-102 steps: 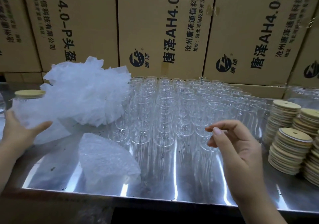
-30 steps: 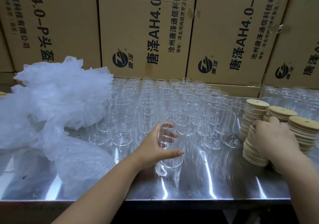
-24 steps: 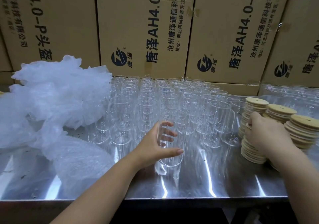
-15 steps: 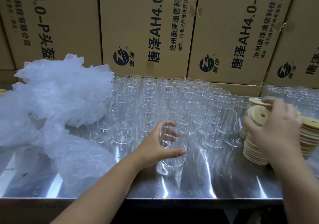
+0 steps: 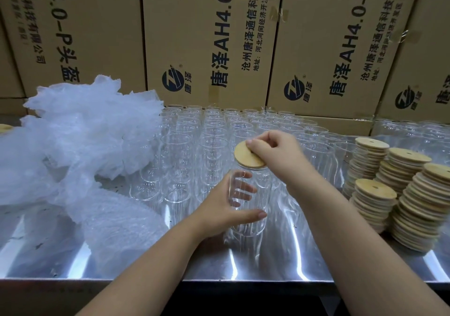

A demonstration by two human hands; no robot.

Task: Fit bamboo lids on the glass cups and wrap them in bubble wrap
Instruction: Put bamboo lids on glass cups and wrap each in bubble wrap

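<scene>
My left hand (image 5: 225, 208) grips a clear glass cup (image 5: 253, 220) that stands upright on the steel table (image 5: 280, 262), fingers behind the glass and thumb across its front. My right hand (image 5: 277, 152) pinches a round bamboo lid (image 5: 246, 156) and holds it tilted over the cup's mouth. Behind them stand several rows of empty glass cups (image 5: 214, 130). Stacks of bamboo lids (image 5: 389, 189) rise at the right. A heap of bubble wrap (image 5: 80, 150) lies at the left, with one sheet (image 5: 117, 223) spread near the front edge.
Large printed cardboard boxes (image 5: 209, 43) wall off the back of the table. More glass cups (image 5: 414, 130) stand at the far right behind the lid stacks. A lidded, wrapped cup (image 5: 4, 128) peeks in at the left edge. The table's front edge runs just below my forearms.
My right hand lifted a bamboo lid off the stacks and carried it left over the cup. My left hand keeps its grip on the same cup.
</scene>
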